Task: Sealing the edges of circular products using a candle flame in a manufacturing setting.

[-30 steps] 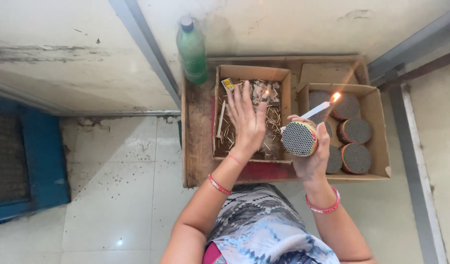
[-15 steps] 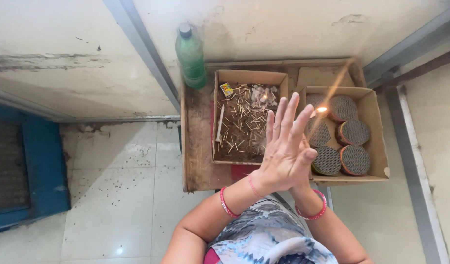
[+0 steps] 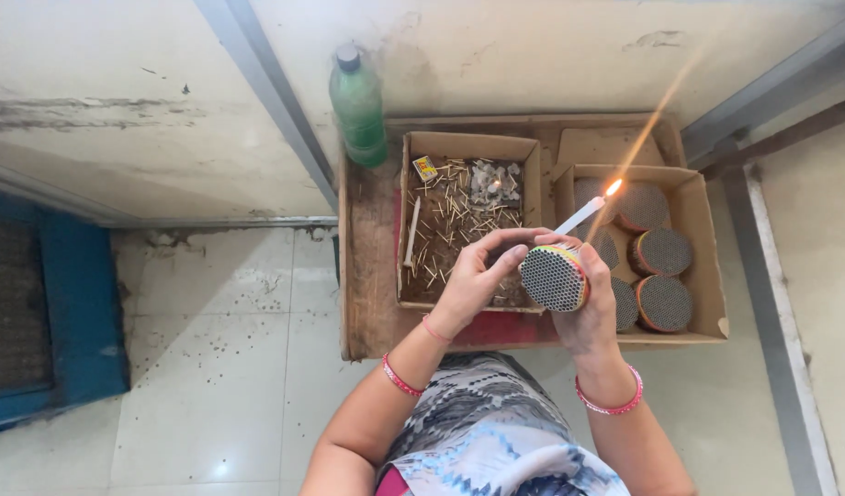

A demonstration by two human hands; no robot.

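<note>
Your right hand (image 3: 583, 317) grips a round honeycomb bundle (image 3: 553, 276) and a lit candle (image 3: 583, 213) above the cardboard box of sticks (image 3: 467, 220); your left hand (image 3: 473, 276) fingers pinch narrowly at the bundle's edge.

1. Seen from overhead, the person's left hand (image 3: 473, 276) and right hand (image 3: 583, 317) are bare, with no gloves or rings visible.
2. Two thin pink-red bangles (image 3: 401, 377) circle the left forearm, one near the wrist and a second, brighter one farther toward the elbow, at 7 o'clock from the hand.
3. A single pink-red bangle (image 3: 610, 404) sits on the right wrist, at 5 o'clock from that hand.
4. Both forearms are uncovered.
5. A patterned garment (image 3: 491, 441) in grey, white, black and pale blue covers the torso, with a sliver of pink at its lower left edge.
</note>
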